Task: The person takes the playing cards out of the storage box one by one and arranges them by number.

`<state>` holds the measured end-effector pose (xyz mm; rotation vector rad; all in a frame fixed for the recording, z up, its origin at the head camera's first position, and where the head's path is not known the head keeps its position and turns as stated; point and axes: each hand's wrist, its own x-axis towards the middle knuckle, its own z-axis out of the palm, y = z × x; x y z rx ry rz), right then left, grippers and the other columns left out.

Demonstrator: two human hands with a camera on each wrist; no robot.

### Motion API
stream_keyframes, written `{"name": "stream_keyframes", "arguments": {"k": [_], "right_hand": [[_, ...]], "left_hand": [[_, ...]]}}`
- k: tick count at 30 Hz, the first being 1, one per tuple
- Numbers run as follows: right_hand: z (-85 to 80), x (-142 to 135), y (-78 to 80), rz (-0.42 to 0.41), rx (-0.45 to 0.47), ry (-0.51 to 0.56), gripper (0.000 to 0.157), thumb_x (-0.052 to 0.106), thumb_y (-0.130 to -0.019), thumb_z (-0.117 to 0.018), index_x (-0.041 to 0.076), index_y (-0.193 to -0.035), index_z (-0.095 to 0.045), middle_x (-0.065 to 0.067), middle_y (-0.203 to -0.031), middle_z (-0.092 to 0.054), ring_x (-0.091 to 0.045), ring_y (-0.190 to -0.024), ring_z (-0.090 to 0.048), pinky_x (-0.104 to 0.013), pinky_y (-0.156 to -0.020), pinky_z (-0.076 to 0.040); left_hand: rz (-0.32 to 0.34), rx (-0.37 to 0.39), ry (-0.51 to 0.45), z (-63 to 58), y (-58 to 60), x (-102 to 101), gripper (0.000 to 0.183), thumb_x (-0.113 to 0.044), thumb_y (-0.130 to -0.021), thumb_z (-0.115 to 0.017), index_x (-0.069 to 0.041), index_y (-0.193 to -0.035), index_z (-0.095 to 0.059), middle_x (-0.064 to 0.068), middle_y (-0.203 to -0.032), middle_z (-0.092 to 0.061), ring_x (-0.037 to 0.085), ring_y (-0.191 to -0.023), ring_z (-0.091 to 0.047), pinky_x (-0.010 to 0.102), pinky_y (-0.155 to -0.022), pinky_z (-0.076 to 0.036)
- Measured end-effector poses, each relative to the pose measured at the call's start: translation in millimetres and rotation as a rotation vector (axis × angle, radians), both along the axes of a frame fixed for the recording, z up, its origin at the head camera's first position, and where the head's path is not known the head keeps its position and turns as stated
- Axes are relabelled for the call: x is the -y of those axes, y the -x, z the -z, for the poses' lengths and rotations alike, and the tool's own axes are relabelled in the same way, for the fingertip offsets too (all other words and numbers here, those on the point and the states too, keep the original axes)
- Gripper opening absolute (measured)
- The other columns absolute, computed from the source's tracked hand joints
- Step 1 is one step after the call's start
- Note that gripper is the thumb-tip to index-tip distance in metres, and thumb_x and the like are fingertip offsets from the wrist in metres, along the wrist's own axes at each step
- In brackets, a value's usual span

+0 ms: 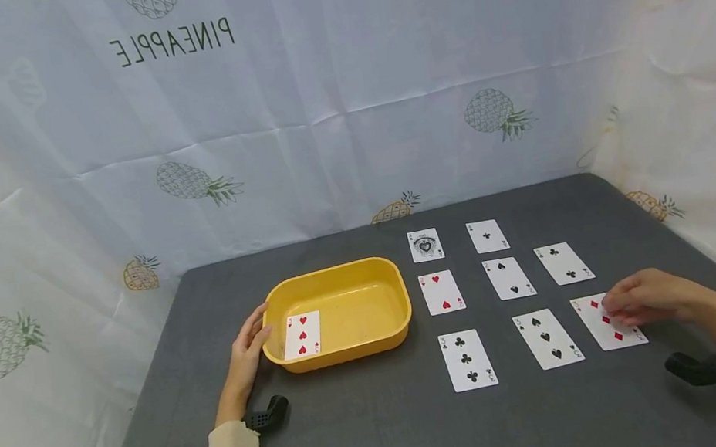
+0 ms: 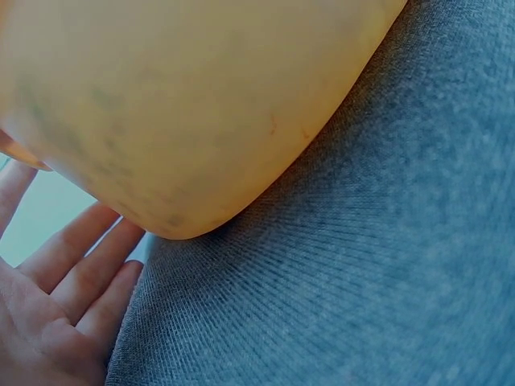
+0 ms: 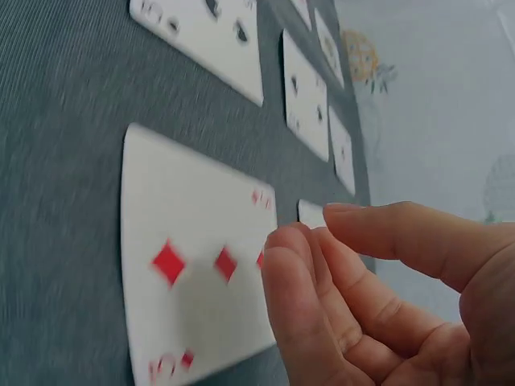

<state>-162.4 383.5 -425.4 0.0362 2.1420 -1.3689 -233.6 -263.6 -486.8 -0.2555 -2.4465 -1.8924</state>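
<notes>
My left hand (image 1: 249, 352) touches the left end of a yellow plastic tray (image 1: 350, 351), its fingers fairly straight along the outer wall in the left wrist view. Inside the tray, at its left, lies a three of hearts (image 1: 301, 335). Over a three of diamonds (image 1: 594, 319) at the right is my right hand (image 1: 654, 296), with loosely bent fingers. A gap shows between its thumb and index finger in the right wrist view, and nothing is held there. That card lies face up on the dark tabletop.
Left of the three of diamonds lie a three of spades (image 1: 548, 339) and a three of clubs (image 1: 468, 360). Behind them are a two of hearts (image 1: 441, 292), two of spades (image 1: 510, 278), two of clubs (image 1: 564, 263) and two aces. A pineapple-print curtain (image 1: 348, 162) surrounds the table.
</notes>
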Motion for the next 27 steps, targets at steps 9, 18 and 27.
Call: {"name": "stream_keyframes", "arguments": {"k": [9, 18, 27], "right_hand": [[-15.2, 45, 9.2, -0.064, -0.045, 0.030, 0.042, 0.018, -0.096, -0.058, -0.017, -0.117, -0.056, 0.006, -0.092, -0.070, -0.003, -0.082, -0.067, -0.022, -0.076, -0.057], [-28.9, 103, 22.6, -0.129, -0.045, 0.144, 0.033, 0.017, -0.095, -0.058, -0.010, -0.115, -0.059, 0.004, -0.093, -0.072, -0.006, -0.084, -0.069, -0.023, -0.078, -0.057], [-40.5, 168, 36.6, -0.110, 0.019, 0.269, 0.021, 0.013, -0.093, -0.061, -0.002, -0.108, -0.064, 0.002, -0.088, -0.073, -0.007, -0.082, -0.071, -0.024, -0.078, -0.058]], "left_hand": [[-0.001, 0.016, 0.003, -2.1, -0.8, -1, 0.050, -0.023, -0.102, -0.047, -0.010, -0.149, -0.034, 0.026, -0.149, -0.041, -0.016, -0.108, -0.050, 0.002, -0.088, -0.040], [-0.007, 0.023, 0.016, -2.5, -1.9, -1, 0.051, -0.023, -0.102, -0.047, -0.011, -0.150, -0.034, 0.025, -0.149, -0.041, -0.018, -0.107, -0.049, 0.001, -0.088, -0.039], [-0.007, 0.012, 0.013, -2.1, -0.5, -1, 0.050, -0.022, -0.102, -0.047, -0.010, -0.149, -0.035, 0.026, -0.147, -0.043, -0.018, -0.105, -0.050, 0.003, -0.087, -0.040]]}}
